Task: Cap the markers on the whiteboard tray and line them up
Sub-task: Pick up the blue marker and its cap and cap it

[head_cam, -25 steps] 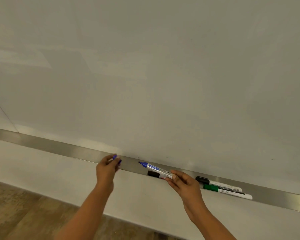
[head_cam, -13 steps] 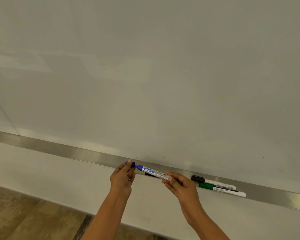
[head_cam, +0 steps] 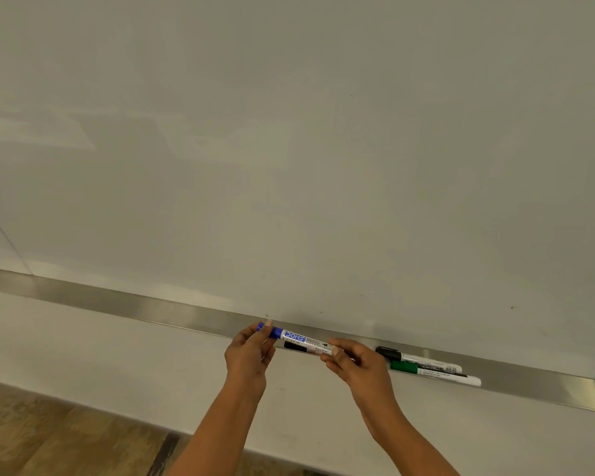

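Capping step: pressing the blue cap [head_cam: 268, 330] onto the blue marker [head_cam: 304, 341], just below centre of the frame, above the front edge of the tray [head_cam: 124, 305].
Blue marker: held nearly level and lifted off the tray, cap end toward the left of the frame; whether the cap is fully seated cannot be told.
Left hand [head_cam: 249, 355]: fingers closed around the cap end, thumb and forefinger pinching the cap.
Right hand [head_cam: 359, 367]: fingertips closed on the tail end of the barrel, remaining fingers loosely curled.
Hidden marker [head_cam: 294, 345]: a black-capped marker lies directly behind the blue one, mostly covered.
Finished pair: black marker [head_cam: 416, 358] and green marker [head_cam: 433, 372] lie capped side by side on the tray at lower right, ends not flush.
Risk, loose cap: a skewed push would likely leave the cap half on; it could drop off when the marker is set down.
Risk, slip: the light fingertip hold on the tail may give under the push, dropping the marker off the narrow tray to the floor [head_cam: 49, 438].
Risk, knock: lowering the blue marker may nudge the one behind it out of line.
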